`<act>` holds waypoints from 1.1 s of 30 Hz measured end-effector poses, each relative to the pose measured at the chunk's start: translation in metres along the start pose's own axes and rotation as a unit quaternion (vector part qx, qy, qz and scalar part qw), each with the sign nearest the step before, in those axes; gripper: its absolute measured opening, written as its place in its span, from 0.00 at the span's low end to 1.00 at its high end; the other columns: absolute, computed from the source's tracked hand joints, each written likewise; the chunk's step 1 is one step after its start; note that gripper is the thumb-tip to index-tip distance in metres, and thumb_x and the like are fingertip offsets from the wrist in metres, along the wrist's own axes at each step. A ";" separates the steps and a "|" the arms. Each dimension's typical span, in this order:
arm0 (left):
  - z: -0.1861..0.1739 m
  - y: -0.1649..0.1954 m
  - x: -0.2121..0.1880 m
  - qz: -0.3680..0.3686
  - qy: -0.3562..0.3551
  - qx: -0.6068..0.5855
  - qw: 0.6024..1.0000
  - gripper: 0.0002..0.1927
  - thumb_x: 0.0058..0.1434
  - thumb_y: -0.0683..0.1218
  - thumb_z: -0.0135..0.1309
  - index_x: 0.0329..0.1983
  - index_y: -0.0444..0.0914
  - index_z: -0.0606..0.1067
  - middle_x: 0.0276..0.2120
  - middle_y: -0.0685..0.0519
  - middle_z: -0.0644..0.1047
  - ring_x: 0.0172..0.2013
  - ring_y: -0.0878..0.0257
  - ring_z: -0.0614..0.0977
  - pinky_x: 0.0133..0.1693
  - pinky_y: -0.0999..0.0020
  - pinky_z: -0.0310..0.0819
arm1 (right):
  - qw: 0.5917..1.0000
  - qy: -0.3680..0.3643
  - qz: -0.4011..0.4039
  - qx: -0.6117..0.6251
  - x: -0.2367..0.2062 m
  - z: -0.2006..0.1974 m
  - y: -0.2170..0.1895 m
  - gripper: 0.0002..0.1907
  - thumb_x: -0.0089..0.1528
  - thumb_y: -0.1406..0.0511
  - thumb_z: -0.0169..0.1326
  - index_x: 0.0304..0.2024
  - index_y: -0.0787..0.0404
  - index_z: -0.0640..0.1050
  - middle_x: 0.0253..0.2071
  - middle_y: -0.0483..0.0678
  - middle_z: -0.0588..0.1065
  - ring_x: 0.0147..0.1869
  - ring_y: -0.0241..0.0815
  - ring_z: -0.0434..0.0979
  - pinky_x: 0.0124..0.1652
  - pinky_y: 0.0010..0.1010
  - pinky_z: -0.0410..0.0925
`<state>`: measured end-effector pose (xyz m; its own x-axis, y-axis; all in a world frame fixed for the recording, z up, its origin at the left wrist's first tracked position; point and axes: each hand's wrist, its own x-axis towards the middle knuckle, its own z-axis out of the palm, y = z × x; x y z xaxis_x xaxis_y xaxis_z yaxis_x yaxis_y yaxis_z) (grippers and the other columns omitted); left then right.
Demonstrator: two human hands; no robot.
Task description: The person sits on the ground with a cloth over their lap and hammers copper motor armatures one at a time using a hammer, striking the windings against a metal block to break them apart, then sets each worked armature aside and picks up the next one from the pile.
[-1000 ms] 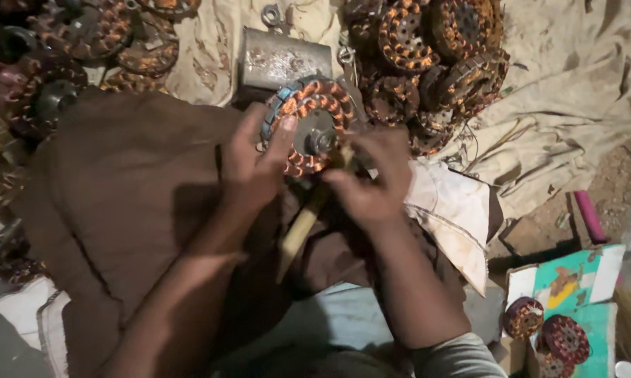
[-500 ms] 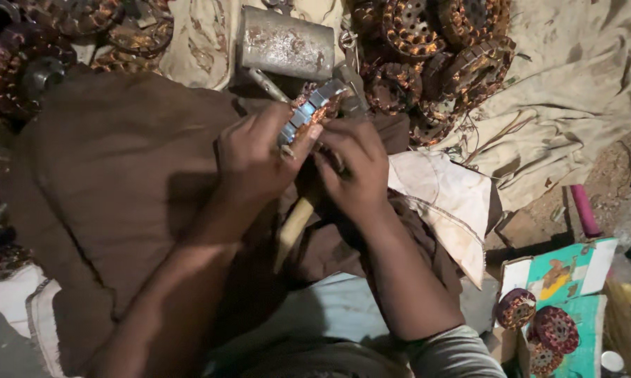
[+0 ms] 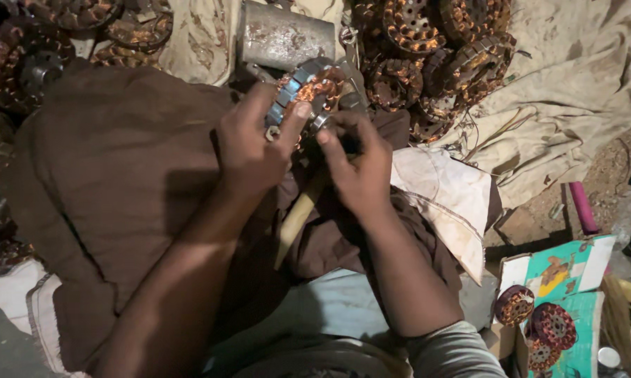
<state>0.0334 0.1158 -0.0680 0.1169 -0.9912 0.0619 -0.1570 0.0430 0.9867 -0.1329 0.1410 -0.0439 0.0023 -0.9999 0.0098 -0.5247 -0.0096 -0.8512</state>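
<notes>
A round motor stator (image 3: pixel 310 89) wound with copper wire is held on edge between my two hands, above my lap. My left hand (image 3: pixel 254 145) grips its left side, thumb pressed against the windings. My right hand (image 3: pixel 357 161) holds the right lower side with fingers curled around it. A pale wooden tool handle (image 3: pixel 298 218) sticks out below my hands, lying on the brown cloth (image 3: pixel 119 182) over my knee. Which hand holds the handle is hidden.
A heap of similar copper-wound stators (image 3: pixel 434 56) lies at the top right and more (image 3: pixel 49 35) at the top left. A dented metal can (image 3: pixel 287 35) stands behind my hands. A cardboard box (image 3: pixel 560 308) with stators sits at the lower right, by a pink stick (image 3: pixel 583 207).
The stator has been turned from facing me to standing on edge. Both hands have shifted their grip around it and stayed above the lap.
</notes>
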 end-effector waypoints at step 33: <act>0.006 -0.040 0.007 -0.247 0.110 -0.077 0.960 0.19 0.65 0.55 0.59 0.47 0.35 0.76 0.28 0.56 0.76 0.25 0.71 0.74 0.27 0.73 0.69 | 0.920 0.097 0.130 -0.358 -0.191 -0.201 0.043 0.19 0.59 0.67 0.58 0.54 0.61 0.80 0.43 0.56 0.79 0.42 0.51 0.81 0.42 0.39 0.73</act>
<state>0.0348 0.1069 -0.1077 0.3464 -0.8458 -0.4058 0.1149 -0.3910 0.9132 -0.3268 0.3325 0.0235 -0.3171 -0.9484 0.0075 -0.9125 0.3029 -0.2748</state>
